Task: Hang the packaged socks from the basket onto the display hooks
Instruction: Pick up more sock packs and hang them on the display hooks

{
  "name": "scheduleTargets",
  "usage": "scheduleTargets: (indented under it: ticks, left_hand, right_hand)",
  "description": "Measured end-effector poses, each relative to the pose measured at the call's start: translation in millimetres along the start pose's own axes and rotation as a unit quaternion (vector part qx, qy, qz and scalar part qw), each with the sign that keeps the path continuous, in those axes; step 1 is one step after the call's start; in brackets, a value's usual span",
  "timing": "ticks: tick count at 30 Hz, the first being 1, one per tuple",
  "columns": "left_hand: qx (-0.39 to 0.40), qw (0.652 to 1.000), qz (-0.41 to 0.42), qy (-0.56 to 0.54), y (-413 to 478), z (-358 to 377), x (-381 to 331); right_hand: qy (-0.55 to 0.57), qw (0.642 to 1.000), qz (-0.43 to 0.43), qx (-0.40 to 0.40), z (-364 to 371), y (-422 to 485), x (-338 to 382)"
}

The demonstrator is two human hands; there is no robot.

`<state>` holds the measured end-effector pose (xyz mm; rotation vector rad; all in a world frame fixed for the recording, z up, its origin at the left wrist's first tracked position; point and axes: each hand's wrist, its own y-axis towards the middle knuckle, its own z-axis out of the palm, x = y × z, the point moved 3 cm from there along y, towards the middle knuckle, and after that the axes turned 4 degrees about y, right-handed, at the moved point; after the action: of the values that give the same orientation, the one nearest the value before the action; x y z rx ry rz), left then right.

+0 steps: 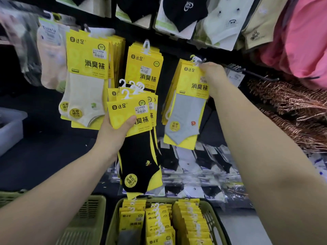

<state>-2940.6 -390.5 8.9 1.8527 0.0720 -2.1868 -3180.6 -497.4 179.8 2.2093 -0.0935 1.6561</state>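
My left hand [115, 129] grips a small stack of yellow packs of black socks [139, 138], white hangers pointing up, in front of the display. My right hand [213, 76] pinches the top of a yellow pack of grey socks [187, 110] at the display hook [201, 61], where several like packs hang. Two more hooks carry yellow packs: black socks [144, 68] in the middle and white socks [86, 82] on the left. Below, the green basket [215, 220] holds rows of yellow packs.
A second green basket [88, 218] sits at the lower left. Bare metal hooks [251, 73] stick out at right, above copper-coloured hangers [290, 106]. Clear-wrapped socks [194, 161] lie on the shelf below. Other socks hang along the top row, and pink cloth [300, 41] hangs at top right.
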Motion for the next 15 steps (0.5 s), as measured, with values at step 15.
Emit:
scheduleTargets:
  ticks: [15]
  left_hand:
    - [0.069, 0.997, -0.016, -0.024, -3, 14, -6]
  right_hand:
    - [-0.017, 0.987, -0.066, 0.145, 64, -139, -68]
